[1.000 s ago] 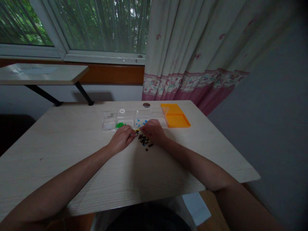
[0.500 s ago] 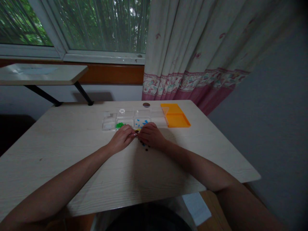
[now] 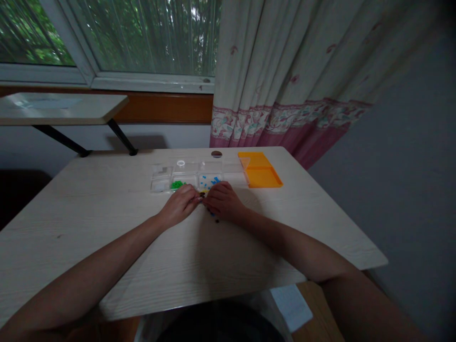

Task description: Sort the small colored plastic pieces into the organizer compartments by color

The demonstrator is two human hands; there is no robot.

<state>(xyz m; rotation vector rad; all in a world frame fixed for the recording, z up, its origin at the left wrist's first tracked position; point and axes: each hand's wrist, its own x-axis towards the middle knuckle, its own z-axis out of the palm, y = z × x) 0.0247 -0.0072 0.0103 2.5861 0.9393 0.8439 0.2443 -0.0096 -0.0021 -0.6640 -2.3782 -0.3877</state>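
My left hand point(image 3: 181, 203) and my right hand point(image 3: 225, 201) meet over the table, fingertips nearly touching. Both have curled, closed fingers around something small and dark point(image 3: 202, 194), with a bit of yellow beside it; I cannot make out what it is. Several small dark and blue pieces point(image 3: 217, 221) lie on the table under and beside my right hand. Just beyond my hands are clear plastic boxes with open lids. The one by my left hand holds small green pieces point(image 3: 177, 184); the one by my right hand holds small blue pieces point(image 3: 204, 183).
An orange box point(image 3: 265, 177) lies open at the right end of the row. At the left end stands another clear box point(image 3: 160, 184). A raised white shelf point(image 3: 64, 107) on black legs stands at the back left. A curtain point(image 3: 270, 123) hangs behind the table point(image 3: 142, 266).
My hands stay almost in place, with only slight finger movement around the small dark piece. The whole view shifts very slightly.
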